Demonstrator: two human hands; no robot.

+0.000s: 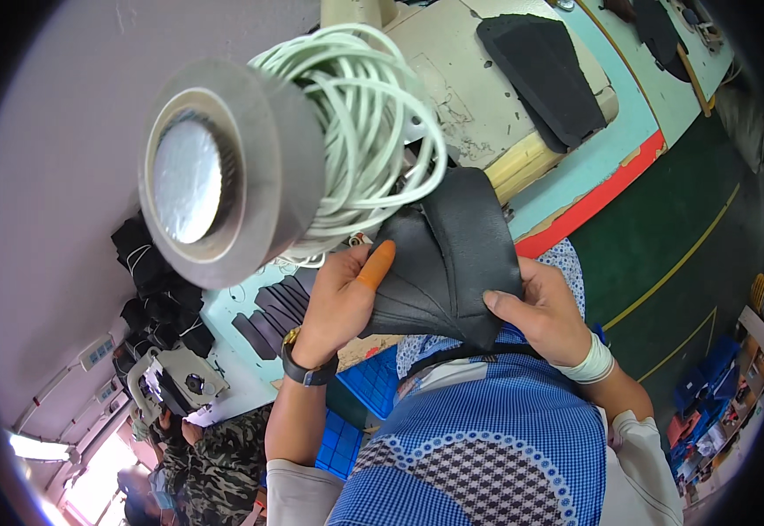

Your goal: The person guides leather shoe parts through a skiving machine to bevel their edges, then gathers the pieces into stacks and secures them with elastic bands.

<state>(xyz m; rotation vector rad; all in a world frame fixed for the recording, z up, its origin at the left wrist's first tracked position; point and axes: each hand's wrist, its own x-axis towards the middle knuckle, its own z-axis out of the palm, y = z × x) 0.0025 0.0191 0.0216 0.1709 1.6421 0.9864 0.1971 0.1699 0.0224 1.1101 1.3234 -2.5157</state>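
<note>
Between my two hands is a black leather-like sewn piece (pixel 412 267) with seams running across it, held above my lap. My left hand (pixel 342 298) is closed on its left edge, and an orange finger cot covers the thumb. On the right edge, my right hand (pixel 547 314) grips the piece with the thumb on top and the fingers mostly hidden behind. The far end of the piece reaches toward a cream sewing machine (pixel 452 83), partly behind a bundle of pale cord (pixel 355 114). Whether it touches the machine is hidden.
A round metal part (pixel 191 175) stands close at upper left. Flat black pieces (pixel 550 74) lie on the machine bed, with dark strips (pixel 277 311) on the table to the left. Blue crates (pixel 373 383) sit below. Another person (pixel 215 465) works at a second machine (pixel 180 381).
</note>
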